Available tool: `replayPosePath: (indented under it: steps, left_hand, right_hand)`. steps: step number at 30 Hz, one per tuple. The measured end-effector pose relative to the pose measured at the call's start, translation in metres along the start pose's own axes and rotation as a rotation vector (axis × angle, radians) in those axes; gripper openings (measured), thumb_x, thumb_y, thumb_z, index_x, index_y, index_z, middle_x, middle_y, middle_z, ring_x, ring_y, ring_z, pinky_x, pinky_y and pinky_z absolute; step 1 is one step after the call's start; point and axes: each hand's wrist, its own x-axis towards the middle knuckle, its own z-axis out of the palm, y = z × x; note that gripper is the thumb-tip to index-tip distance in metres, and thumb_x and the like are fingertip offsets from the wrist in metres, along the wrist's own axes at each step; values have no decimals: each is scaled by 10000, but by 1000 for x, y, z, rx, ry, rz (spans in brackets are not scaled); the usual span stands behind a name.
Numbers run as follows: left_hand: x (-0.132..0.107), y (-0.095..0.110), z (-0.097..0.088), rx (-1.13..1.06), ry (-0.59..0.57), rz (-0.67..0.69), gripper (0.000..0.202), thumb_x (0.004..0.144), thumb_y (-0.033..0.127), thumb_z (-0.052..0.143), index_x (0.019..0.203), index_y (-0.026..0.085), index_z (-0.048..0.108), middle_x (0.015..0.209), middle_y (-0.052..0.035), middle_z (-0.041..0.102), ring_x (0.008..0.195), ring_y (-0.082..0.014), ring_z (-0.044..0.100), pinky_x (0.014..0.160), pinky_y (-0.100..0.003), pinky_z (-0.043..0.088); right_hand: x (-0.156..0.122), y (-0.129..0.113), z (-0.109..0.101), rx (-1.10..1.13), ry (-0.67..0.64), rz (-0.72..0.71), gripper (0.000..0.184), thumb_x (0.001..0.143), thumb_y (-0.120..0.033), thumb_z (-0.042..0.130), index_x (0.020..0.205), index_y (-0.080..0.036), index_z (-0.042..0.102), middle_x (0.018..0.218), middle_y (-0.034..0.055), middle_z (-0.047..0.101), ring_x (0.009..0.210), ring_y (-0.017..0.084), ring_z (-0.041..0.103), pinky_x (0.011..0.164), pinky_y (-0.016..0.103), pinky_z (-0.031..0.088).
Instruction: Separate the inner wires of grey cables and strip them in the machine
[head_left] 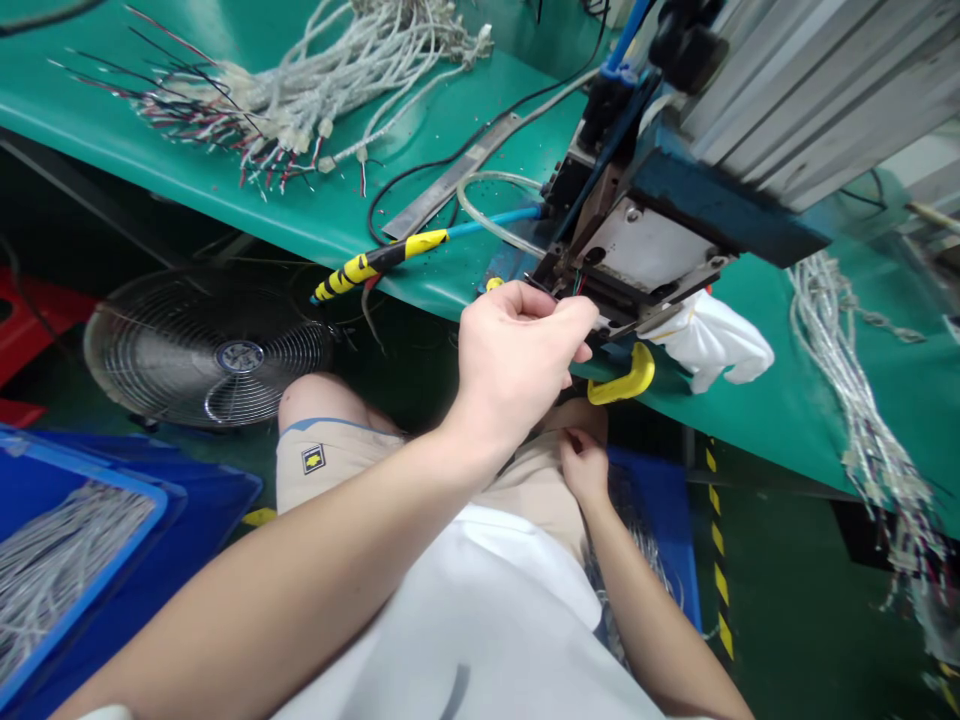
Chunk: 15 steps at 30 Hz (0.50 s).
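My left hand (pixel 517 350) reaches up to the front of a bench press machine (pixel 649 245), its thumb and fingers pinched together at the dark metal tooling (pixel 626 290). Thin coloured wires (pixel 579 280) show just beyond the fingertips, but what the pinch holds is too small to make out. Down on my lap, my right hand (pixel 586 468) lies against the beige shorts (pixel 536 480) with its fingers curled in. Anything inside those fingers is hidden. A yellow handle-like part (pixel 626 378) sticks out below the machine, near my left hand.
White cables with stripped ends (pixel 300 105) lie heaped on the green bench (pixel 420 110); another bundle (pixel 840 370) hangs over its right edge. A steel ruler (pixel 450 180), a yellow-and-black taped air hose (pixel 382 262) and a white glove (pixel 716 340) are near. Below are a floor fan (pixel 210 350) and blue bin (pixel 161 500).
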Motion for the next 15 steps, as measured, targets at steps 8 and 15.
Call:
replayPosePath:
  steps: [8,15]
  left_hand:
    - [0,0,0,4,5,-16,179,647,172,601,553,198,451,402,54,562,291,-46,432,306,-139,322]
    - [1,-1,0,-9,-5,-1,180,649,167,594,554,199,444,404,60,558,292,-44,428,313,-141,331]
  right_hand:
    - [-1,-4,-1,11,-2,24,183,941,-306,608,1020,-147,653,992,45,682,826,185,669,746,369,569]
    - [-1,-4,-1,40,0,13,182,940,-306,611,1014,-146,654,984,43,682,818,183,669,740,366,569]
